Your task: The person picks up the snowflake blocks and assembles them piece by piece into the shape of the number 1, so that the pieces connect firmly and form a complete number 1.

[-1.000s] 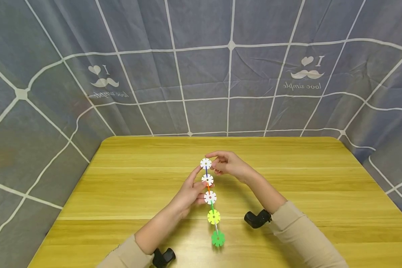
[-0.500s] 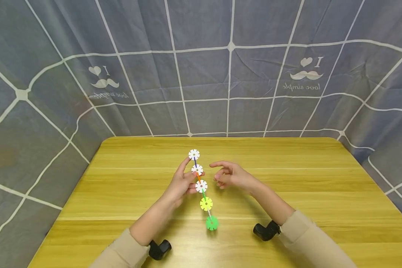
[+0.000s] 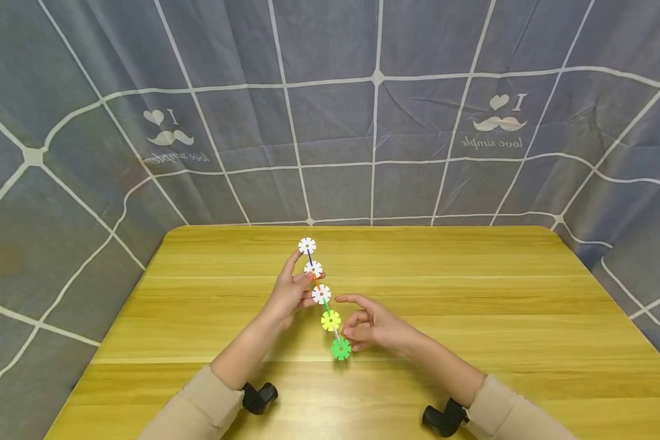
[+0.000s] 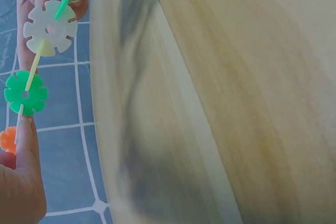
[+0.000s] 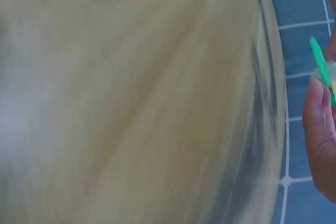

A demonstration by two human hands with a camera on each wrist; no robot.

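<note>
White discs near the middle of the chain (image 3: 321, 294) sit pinched in our left hand (image 3: 288, 294); below, our right hand (image 3: 376, 327), loosely curled, touches the green disc (image 3: 340, 349). We should steady it above the table (image 3: 473, 293).

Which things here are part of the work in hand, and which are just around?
In hand:
disc-and-stick chain, gripped mid-length by left hand
right hand, fingers at the green disc

Just around:
wooden table
grey grid-patterned cloth
</note>
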